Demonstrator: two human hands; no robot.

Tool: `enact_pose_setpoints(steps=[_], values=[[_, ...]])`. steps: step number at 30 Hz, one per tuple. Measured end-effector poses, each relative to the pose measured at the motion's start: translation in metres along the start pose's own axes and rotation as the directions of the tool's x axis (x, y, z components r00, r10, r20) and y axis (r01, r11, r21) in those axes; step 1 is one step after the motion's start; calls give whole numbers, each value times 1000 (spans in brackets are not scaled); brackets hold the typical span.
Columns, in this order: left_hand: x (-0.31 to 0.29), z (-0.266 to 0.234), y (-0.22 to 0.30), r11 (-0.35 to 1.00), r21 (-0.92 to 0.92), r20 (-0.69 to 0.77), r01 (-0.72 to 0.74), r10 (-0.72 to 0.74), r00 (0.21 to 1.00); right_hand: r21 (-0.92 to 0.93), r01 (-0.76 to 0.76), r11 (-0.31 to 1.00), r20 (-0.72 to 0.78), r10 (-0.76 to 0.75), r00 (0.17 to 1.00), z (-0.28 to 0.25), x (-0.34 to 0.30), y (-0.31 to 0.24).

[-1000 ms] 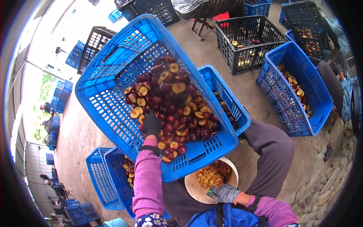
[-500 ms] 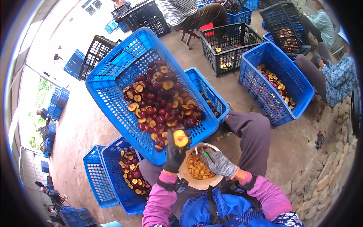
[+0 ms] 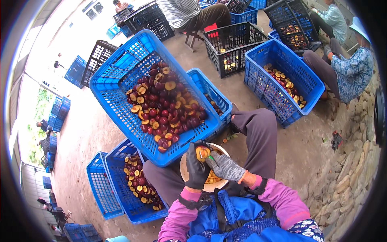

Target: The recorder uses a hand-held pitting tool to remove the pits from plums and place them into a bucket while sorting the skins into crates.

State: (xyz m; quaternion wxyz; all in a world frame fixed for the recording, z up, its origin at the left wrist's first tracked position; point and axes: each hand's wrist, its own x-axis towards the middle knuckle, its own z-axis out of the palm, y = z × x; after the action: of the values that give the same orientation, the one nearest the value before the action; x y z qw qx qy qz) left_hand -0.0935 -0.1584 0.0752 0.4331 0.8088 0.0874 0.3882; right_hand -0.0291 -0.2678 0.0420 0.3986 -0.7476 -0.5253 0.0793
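My left hand [image 3: 196,167], in a dark glove, holds up a halved plum [image 3: 202,152] with its yellow cut face showing. My right hand [image 3: 227,167], in a grey knit glove, is closed around a small green-handled metal tool [image 3: 210,158], its tip at the cut face; the exact kind of tool is hard to make out. Both hands are over a pale bowl [image 3: 221,184] of yellowish pits or fruit bits, partly covered by them. Just beyond, a large tilted blue crate [image 3: 108,88] holds dark red plums [image 3: 163,111], whole and halved.
Lower left, a blue crate [image 3: 139,215] of cut plums stands beside another blue crate [image 3: 96,177]. A blue crate [image 3: 278,103] and a black crate [image 3: 238,40] stand to the right. A co-worker [image 3: 354,72] sits at far right, near a stone wall [image 3: 344,177].
My right hand has risen from the bowl to my left hand, bringing the tool to the halved plum. The left hand has lowered slightly and the view has shifted.
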Motion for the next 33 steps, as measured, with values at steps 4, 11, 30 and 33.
enact_pose_setpoints(steps=[4,11,30,33], values=[[5,5,4,703,-476,18,528,-593,805,-107,21,994,26,-18,1000,7,-8,-2],[12,-3,-3,992,121,97,-38,26,995,-72,125,990,-216,-137,967,33,-19,10],[64,1,-1,748,-223,570,625,-420,706,-223,236,946,-358,-305,883,54,-10,18],[45,17,-7,683,-570,288,457,-355,890,-304,239,922,-259,-321,911,29,-7,7]])
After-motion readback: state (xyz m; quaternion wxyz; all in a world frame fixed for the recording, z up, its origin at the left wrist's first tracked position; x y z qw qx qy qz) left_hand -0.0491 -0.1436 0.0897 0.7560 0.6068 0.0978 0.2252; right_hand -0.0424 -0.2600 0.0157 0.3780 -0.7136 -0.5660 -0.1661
